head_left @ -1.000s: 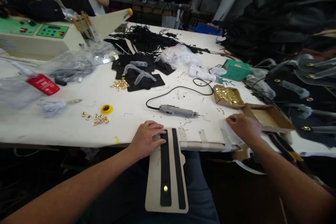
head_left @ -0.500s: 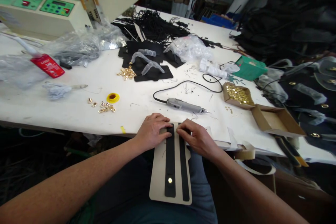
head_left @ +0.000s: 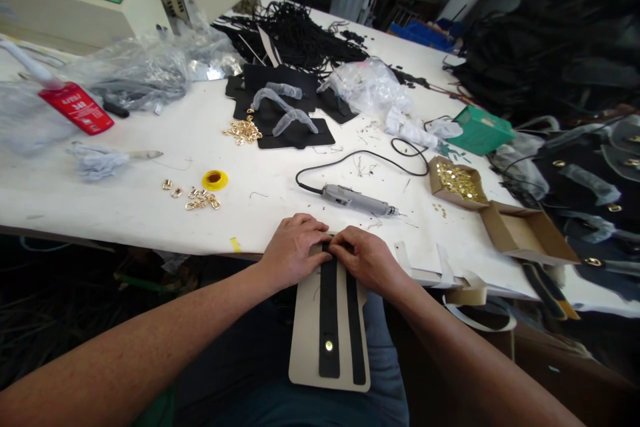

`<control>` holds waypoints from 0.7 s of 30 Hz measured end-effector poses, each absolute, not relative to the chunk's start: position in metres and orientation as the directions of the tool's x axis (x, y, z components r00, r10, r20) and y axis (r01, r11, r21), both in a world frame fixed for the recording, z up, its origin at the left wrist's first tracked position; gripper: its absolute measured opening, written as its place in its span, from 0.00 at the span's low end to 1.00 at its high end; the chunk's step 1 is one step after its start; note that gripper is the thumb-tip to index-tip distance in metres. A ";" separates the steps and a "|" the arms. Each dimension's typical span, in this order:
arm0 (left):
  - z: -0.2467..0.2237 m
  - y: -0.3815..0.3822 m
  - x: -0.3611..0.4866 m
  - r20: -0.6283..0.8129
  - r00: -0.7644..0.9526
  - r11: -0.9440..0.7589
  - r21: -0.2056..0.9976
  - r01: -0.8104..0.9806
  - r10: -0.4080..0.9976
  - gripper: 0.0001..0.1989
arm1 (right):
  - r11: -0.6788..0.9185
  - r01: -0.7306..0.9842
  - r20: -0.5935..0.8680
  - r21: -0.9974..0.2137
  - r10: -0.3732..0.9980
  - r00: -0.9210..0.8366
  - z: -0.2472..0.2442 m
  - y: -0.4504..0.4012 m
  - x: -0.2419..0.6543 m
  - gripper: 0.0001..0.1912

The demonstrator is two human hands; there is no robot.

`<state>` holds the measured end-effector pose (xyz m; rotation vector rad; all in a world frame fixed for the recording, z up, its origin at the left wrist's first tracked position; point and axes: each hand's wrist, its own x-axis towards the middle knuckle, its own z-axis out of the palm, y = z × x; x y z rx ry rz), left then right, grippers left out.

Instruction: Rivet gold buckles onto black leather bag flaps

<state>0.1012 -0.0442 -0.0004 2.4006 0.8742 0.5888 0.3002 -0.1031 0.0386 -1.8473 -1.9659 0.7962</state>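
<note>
The left hand (head_left: 295, 250) lies over the upper left of a beige panel (head_left: 304, 347), its thumb on a black strip (head_left: 329, 300), apparently to keep the strip flat. The right hand (head_left: 367, 260) meets it there, bent fingers against the strip's top end; the fingers cover that end, so I cannot tell whether either hand grips anything between the tips. The panel slopes from the table (head_left: 265, 227) edge towards the lap, which likely gives it backing while leaving its face towards the wearer. A gold stud (head_left: 329, 345) sits near the strip's lower end, and a second black strip (head_left: 357, 340) runs alongside. Just beyond the hands lies a grey corded tool (head_left: 357, 200), seemingly kept within reach. To the right, a cardboard box (head_left: 450, 195) contains small gold pieces, probably so they don't scatter; farther left, gold buckles (head_left: 200, 201) lie beside a yellow roll (head_left: 215, 178).
</note>
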 end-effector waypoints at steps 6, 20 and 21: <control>-0.002 -0.044 0.101 0.221 0.693 -0.656 0.600 0.458 0.686 0.16 | -0.160 0.766 -0.245 -0.623 0.970 0.003 0.041 -0.096 0.299 0.05; 0.000 -0.046 0.102 0.206 0.687 -0.639 0.614 0.464 0.697 0.16 | -0.247 0.691 -0.364 -0.680 0.931 -0.025 0.043 -0.082 0.309 0.06; -0.001 -0.046 0.102 0.209 0.685 -0.638 0.615 0.463 0.698 0.16 | -0.239 0.692 -0.344 -0.681 0.939 -0.015 0.042 -0.086 0.309 0.06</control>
